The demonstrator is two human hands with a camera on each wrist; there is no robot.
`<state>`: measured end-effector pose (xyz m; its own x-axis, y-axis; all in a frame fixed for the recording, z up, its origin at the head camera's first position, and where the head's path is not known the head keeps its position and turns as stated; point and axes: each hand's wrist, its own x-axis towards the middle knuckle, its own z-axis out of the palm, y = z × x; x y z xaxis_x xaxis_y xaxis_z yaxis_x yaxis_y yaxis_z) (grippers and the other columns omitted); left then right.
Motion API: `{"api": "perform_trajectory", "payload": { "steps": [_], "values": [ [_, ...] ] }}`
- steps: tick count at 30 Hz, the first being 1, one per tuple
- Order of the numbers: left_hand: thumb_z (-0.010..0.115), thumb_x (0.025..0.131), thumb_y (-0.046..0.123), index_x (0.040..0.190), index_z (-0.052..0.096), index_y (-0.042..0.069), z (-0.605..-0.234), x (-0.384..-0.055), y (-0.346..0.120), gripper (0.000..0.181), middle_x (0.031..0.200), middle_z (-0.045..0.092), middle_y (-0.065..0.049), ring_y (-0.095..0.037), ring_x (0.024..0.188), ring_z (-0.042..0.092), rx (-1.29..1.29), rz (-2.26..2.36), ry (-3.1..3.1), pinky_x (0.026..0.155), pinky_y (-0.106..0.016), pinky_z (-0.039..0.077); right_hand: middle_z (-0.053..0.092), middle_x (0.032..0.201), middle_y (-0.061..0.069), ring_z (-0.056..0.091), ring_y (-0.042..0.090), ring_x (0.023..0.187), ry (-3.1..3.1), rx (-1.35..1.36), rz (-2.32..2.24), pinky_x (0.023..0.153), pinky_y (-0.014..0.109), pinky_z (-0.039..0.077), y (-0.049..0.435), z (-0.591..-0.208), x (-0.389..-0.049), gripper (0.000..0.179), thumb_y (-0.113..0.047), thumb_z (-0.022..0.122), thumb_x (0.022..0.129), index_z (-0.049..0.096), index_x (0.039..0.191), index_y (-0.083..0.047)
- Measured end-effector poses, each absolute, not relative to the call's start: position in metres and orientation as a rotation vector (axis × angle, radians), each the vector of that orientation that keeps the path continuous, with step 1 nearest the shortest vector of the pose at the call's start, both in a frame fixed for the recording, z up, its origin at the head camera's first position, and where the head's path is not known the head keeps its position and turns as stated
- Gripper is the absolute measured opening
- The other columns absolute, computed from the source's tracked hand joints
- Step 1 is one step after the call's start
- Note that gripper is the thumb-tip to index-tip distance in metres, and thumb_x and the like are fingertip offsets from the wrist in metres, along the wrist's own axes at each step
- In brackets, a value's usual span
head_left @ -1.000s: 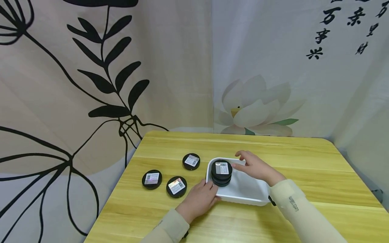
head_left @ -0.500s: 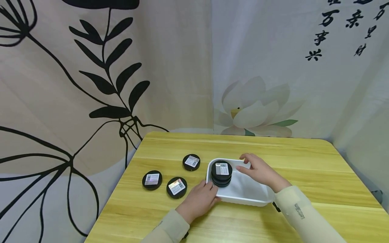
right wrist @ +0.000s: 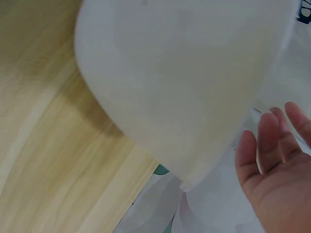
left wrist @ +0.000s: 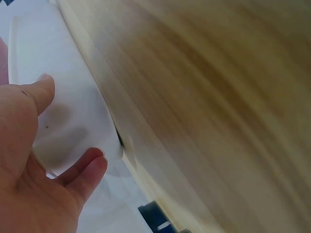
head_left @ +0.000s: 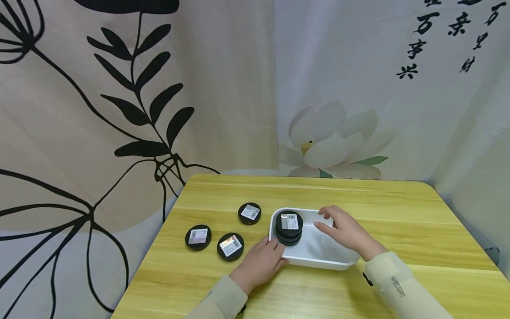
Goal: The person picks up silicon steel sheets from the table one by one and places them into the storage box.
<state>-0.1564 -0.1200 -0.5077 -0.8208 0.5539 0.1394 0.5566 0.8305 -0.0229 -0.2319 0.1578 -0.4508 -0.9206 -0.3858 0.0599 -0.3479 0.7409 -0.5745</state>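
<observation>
In the head view a white plastic tray [head_left: 318, 261] holds a stack of round black tins [head_left: 289, 225] at its left end. The top tin bears a barcode label. My left hand [head_left: 260, 262] grips the tray's near left corner, its thumb and fingers bent round the outer wall. The left wrist view gives that hand [left wrist: 34, 160] against the tray's white side [left wrist: 68, 87]. Above the tray's right part is my right hand [head_left: 350, 230], holding nothing, thumb and fingers apart and loosely bent. In the right wrist view the right hand [right wrist: 277, 165] is beside the tray wall [right wrist: 170, 87].
Left of the tray lie three more labelled black tins [head_left: 249, 213], [head_left: 198, 237], [head_left: 230, 247] on the wooden table [head_left: 414, 226]. Behind the table hangs a printed curtain [head_left: 231, 88] with plant patterns.
My right hand has drawn away from the stack of tins, moving right and slightly down over the tray. The left hand, tray and tins keep their places.
</observation>
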Motion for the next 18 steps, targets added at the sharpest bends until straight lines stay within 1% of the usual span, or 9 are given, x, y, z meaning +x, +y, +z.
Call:
{"api": "perform_trajectory", "payload": {
  "steps": [3, 7, 12, 18],
  "values": [
    [0.052, 0.102, 0.051, 0.104, 0.060, 0.018, -0.508, -0.156, -0.119, 0.034, 0.101, 0.060, 0.002, -0.016, 0.091, 0.049, -0.877, -0.028, -2.862, 0.079, -0.030, 0.049, 0.062, 0.115, 0.008, 0.053, 0.019, 0.086, 2.893, -0.611, -0.934, 0.074, 0.033, 0.047, 0.161, -0.453, -0.229, 0.045, -0.044, 0.066, 0.097, 0.062, 0.127, -0.010],
    [0.052, 0.102, 0.050, 0.101, 0.059, 0.018, -0.508, -0.157, -0.120, 0.033, 0.100, 0.059, 0.002, -0.017, 0.090, 0.049, -0.875, -0.022, -2.849, 0.079, -0.030, 0.049, 0.063, 0.113, 0.010, 0.052, 0.017, 0.083, 2.924, -0.626, -0.940, 0.072, 0.032, 0.047, 0.162, -0.454, -0.225, 0.045, -0.044, 0.066, 0.096, 0.064, 0.124, -0.009],
    [0.051, 0.102, 0.051, 0.102, 0.059, 0.018, -0.509, -0.157, -0.120, 0.034, 0.100, 0.059, 0.001, -0.017, 0.091, 0.049, -0.875, -0.030, -2.857, 0.079, -0.031, 0.049, 0.065, 0.110, 0.011, 0.052, 0.015, 0.079, 2.969, -0.666, -0.920, 0.070, 0.030, 0.047, 0.163, -0.457, -0.220, 0.041, -0.041, 0.067, 0.096, 0.066, 0.120, -0.008],
    [0.052, 0.101, 0.051, 0.100, 0.059, 0.018, -0.509, -0.156, -0.120, 0.034, 0.098, 0.060, 0.002, -0.016, 0.089, 0.050, -0.873, 0.000, -2.816, 0.078, -0.030, 0.049, 0.066, 0.106, 0.009, 0.056, 0.020, 0.083, 3.002, -0.695, -0.913, 0.073, 0.032, 0.048, 0.165, -0.462, -0.216, 0.035, -0.038, 0.069, 0.096, 0.067, 0.117, -0.010]
  ]
}}
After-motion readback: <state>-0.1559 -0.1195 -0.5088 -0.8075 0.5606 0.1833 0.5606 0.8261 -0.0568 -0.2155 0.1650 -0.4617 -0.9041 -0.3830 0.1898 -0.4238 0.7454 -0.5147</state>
